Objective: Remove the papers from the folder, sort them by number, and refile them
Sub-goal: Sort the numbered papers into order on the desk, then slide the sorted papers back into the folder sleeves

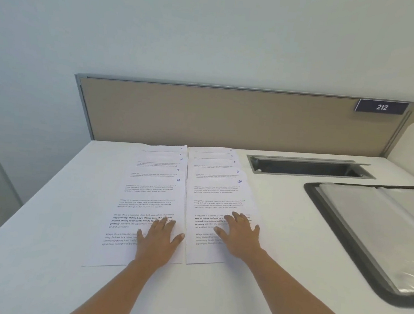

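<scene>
Two columns of printed sheets lie fanned on the white desk, each with a handwritten blue number at its top right corner. The left column point(145, 196) has the sheet marked 9 on top. The right column point(217, 196) has the sheet marked 10 on top. My left hand point(159, 238) rests flat with spread fingers on the lower part of sheet 9. My right hand point(240, 234), with a ring on one finger, lies flat on sheet 10. The open folder point(360, 239), dark-edged with clear plastic sleeves, lies at the right, apart from both hands.
A recessed metal cable tray point(309, 166) is set into the desk behind the folder. A beige partition point(230, 118) with a sign reading 212 point(381, 107) closes the desk's far edge. The desk's left edge drops off near the left column.
</scene>
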Action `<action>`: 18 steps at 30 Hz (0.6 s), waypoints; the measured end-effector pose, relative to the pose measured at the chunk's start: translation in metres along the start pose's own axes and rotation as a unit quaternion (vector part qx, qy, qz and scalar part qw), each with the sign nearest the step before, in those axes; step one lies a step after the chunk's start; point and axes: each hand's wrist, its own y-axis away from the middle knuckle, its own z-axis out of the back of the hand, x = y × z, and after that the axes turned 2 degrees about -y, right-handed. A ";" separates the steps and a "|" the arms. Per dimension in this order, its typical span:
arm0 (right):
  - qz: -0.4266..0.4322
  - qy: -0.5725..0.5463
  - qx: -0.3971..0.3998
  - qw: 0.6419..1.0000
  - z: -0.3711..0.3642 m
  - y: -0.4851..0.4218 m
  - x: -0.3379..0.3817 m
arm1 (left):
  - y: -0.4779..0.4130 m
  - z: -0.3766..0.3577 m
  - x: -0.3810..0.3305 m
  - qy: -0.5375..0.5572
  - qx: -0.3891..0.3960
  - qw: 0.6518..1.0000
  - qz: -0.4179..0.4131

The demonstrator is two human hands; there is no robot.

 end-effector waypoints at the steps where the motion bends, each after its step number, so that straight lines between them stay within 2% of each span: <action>1: -0.003 0.003 -0.003 1.000 -0.001 0.004 -0.001 | 0.002 0.000 -0.002 0.004 0.001 1.000 -0.006; 11: -0.018 0.023 -0.016 0.999 0.011 0.033 -0.021 | 0.010 0.000 -0.030 0.072 0.004 0.996 -0.047; 18: -0.037 0.043 -0.031 0.998 0.044 0.032 -0.065 | 0.005 -0.004 -0.086 0.187 -0.023 0.979 -0.078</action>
